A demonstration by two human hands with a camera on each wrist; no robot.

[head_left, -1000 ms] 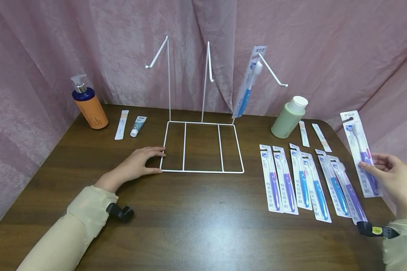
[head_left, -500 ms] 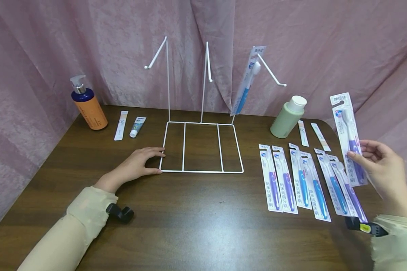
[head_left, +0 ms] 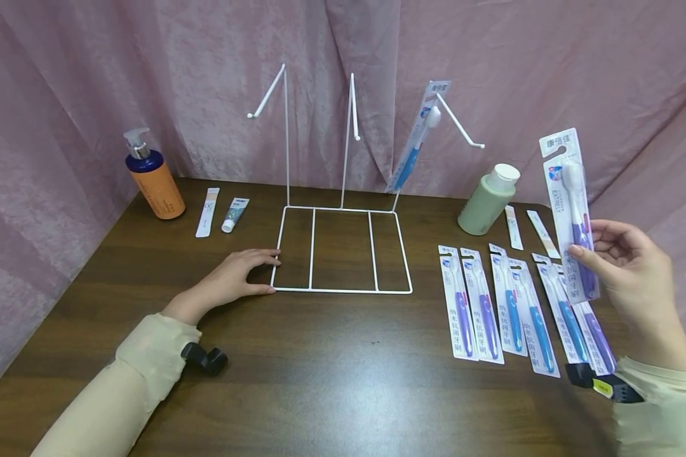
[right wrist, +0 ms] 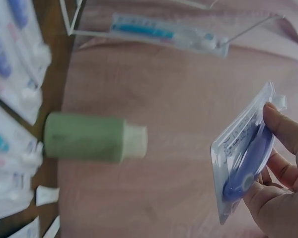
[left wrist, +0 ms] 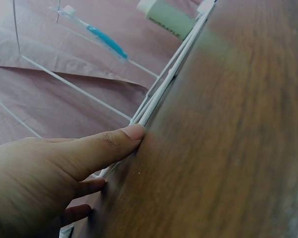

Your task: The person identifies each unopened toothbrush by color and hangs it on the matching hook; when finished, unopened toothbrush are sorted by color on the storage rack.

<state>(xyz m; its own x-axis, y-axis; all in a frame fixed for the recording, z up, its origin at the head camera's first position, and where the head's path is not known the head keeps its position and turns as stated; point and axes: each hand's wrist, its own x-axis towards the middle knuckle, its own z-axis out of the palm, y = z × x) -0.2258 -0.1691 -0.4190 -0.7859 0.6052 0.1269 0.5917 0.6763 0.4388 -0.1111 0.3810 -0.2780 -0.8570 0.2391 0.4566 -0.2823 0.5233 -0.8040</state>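
Head view: right hand holds purple toothbrush pack reading "康倍佳".

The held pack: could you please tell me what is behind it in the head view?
Behind the held pack are curtain, table and a purple toothbrush, whose upper part is mostly covered.

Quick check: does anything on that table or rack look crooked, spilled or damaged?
Nothing looks spilled or damaged. The white-carded blue and purple toothbrush packs on the brown wooden table lie staggered, slightly untidy. The white-carded blue toothbrush pack on the right hook of the white wire rack slants, possibly just perspective.
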